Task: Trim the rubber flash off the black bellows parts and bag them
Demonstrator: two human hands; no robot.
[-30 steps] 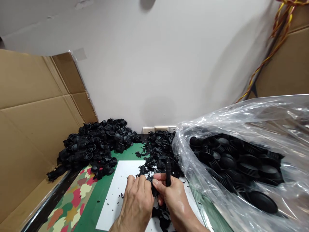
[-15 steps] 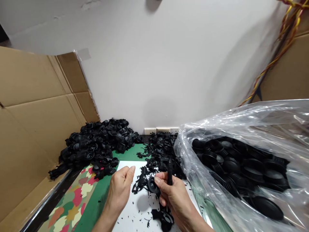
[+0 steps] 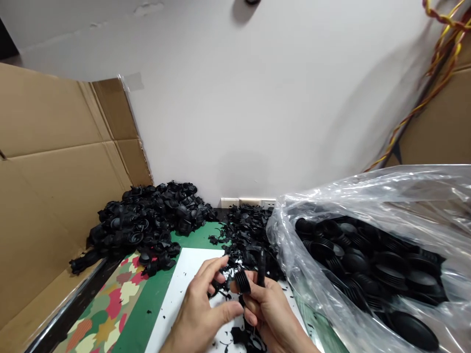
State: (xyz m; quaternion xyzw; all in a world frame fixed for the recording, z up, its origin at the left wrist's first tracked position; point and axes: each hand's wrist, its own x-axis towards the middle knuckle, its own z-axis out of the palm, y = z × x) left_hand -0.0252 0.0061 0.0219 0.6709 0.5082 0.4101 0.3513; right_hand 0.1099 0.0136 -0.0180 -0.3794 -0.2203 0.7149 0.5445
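My right hand (image 3: 274, 306) pinches a small ribbed black rubber bellows (image 3: 242, 282) between thumb and fingers. A slim black handle (image 3: 261, 264) also sticks up out of this hand; its lower end is hidden, so its kind cannot be told. My left hand (image 3: 202, 304) is open just left of the bellows, thumb and fingers apart and curved toward it, holding nothing. Beneath both hands lies a white sheet (image 3: 171, 299) strewn with black scraps. More black rubber pieces (image 3: 241, 337) rest on it below my right hand.
A heap of ribbed black parts (image 3: 147, 220) stands at left against a cardboard panel (image 3: 55, 181). Black trimmings (image 3: 248, 230) are piled at the back middle. On the right, a clear plastic bag (image 3: 283, 235) holds many larger black bellows (image 3: 390, 267). A wall closes off the back.
My left hand has gone from a closed fist to open fingers and moved right, close to the bellows. In my right hand the bellows has turned, so its ribbed side now shows.
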